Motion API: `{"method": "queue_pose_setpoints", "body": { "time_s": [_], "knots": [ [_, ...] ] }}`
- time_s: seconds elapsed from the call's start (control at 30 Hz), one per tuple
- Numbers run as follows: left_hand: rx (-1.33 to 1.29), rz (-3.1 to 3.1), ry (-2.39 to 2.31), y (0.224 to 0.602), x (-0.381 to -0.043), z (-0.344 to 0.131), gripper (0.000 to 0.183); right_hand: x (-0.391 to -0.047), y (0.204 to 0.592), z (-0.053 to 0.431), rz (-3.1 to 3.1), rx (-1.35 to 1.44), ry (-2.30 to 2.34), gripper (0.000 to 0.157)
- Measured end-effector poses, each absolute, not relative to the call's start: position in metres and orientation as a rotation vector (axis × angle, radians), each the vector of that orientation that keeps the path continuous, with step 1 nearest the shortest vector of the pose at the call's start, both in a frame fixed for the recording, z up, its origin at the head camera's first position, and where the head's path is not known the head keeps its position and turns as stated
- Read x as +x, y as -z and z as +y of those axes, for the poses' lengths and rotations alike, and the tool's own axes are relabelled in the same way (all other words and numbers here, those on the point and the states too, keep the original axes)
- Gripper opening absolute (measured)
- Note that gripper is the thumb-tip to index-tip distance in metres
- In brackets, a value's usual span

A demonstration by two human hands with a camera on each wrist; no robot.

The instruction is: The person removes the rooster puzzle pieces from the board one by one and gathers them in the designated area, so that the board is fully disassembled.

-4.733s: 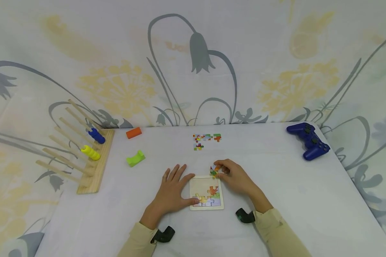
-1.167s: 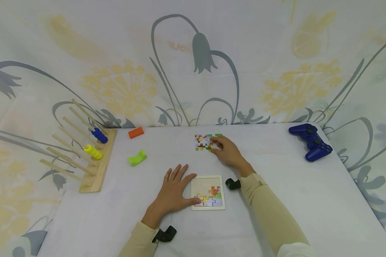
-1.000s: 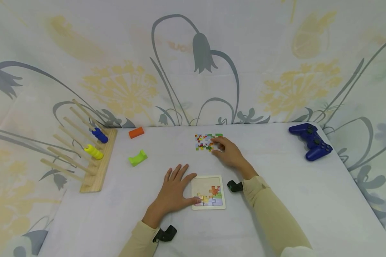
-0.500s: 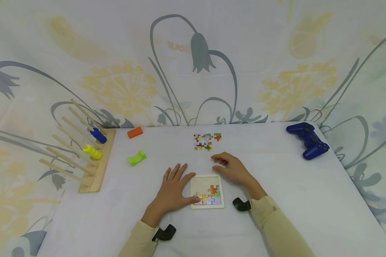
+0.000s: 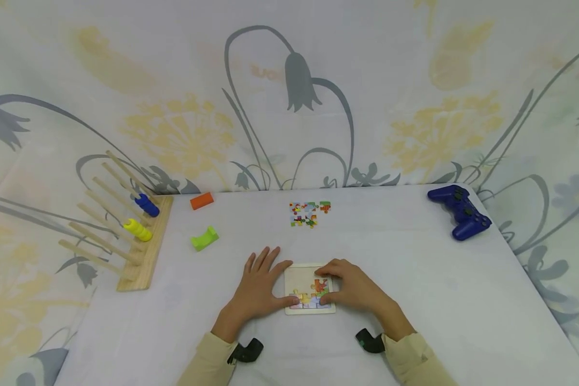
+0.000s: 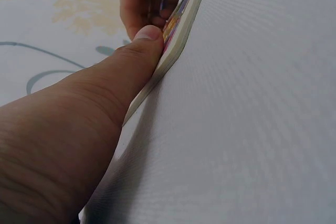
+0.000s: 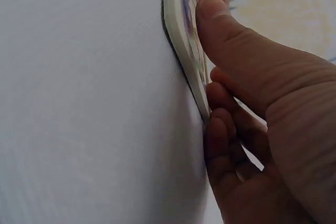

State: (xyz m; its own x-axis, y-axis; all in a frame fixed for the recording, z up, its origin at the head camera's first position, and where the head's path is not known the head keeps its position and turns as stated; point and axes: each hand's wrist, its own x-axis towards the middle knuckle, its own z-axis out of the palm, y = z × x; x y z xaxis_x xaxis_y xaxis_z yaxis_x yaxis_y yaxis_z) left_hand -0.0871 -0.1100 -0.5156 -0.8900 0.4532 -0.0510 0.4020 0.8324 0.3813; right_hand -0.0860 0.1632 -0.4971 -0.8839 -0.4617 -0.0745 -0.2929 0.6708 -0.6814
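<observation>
Head view: the right hand (image 5: 354,287) has just come down over the tray (image 5: 297,275), fingers curved; I can't tell whether they pinch anything. The left hand (image 5: 257,295) spreads wide, thumb on the tray. Attention, I judge, shifts there from the loose pieces (image 5: 310,207).

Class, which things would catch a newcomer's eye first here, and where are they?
A dark blue plastic game controller stands out on the right, and a pale wooden peg rack on the left. In the middle, the left hand and right hand flank a square, pale-framed, partly filled jigsaw tray.
</observation>
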Motion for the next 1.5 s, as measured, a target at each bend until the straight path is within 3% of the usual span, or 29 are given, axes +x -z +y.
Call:
{"method": "queue_pose_setpoints", "body": {
  "time_s": [0.33, 0.87, 1.5],
  "knots": [
    [0.685, 2.892, -0.555, 0.515, -0.087, -0.11, 0.087, -0.076, 0.477, 0.15, 2.715, -0.66, 0.792, 0.043],
    [0.693, 2.904, -0.551, 0.517, -0.088, -0.112, 0.087, -0.081, 0.479, 0.154, 2.641, -0.612, 0.883, 0.038],
    [0.704, 2.91, -0.561, 0.515, -0.087, -0.112, 0.086, -0.084, 0.487, 0.163, 2.65, -0.758, 0.915, 0.028]
  ]
}}
